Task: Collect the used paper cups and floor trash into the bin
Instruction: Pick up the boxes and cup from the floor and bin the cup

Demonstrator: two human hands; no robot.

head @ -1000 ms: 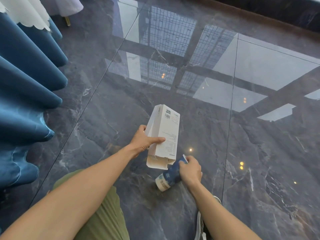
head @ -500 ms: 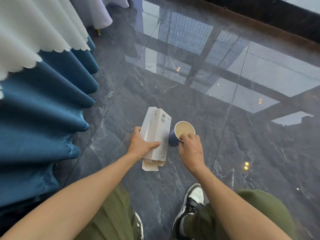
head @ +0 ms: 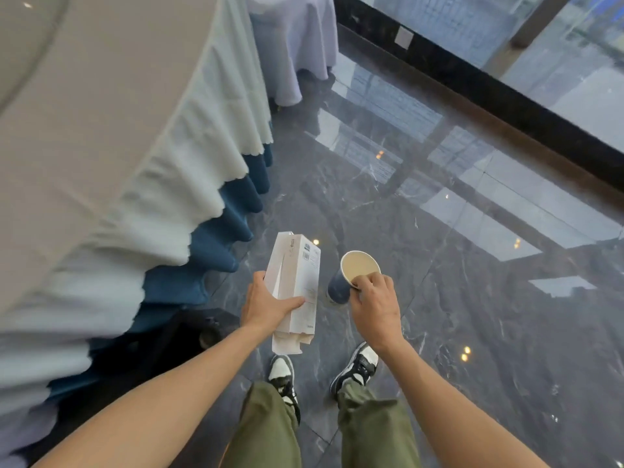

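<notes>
Two pieces of trash are held above a dark polished floor (head: 472, 315), beside a round table whose white cloth (head: 111, 157) hangs over a blue skirt (head: 216, 244) at the left. No bin is seen anywhere in the view, so the carry is judged to lie ahead.

The larger piece is a white carton (head: 295, 285), long and flat-sided, with its lower flaps hanging open. It is clasped by the left hand (head: 266, 307), thumb laid across the printed face and fingers wrapped behind the narrow side. Empty board of this kind is judged to be light and fairly stiff along its length, yet easily dented across its broad faces; a hold over the folded edges, as is seen here, is to be preferred to a squeeze on the middle of a panel. The loose flaps are likely to catch on a bin rim.

The smaller piece is a paper cup (head: 351, 275), blue outside and pale inside, tilted with its mouth toward the camera. It is pinched at the rim by the right hand (head: 376, 310), thumb and fingertips closed on the lip nearest the wrist. No liquid can be made out inside. A cup like this is judged to be very light and soft-walled; the rolled rim is its stiffest part, so the pinch there is well placed.
</notes>
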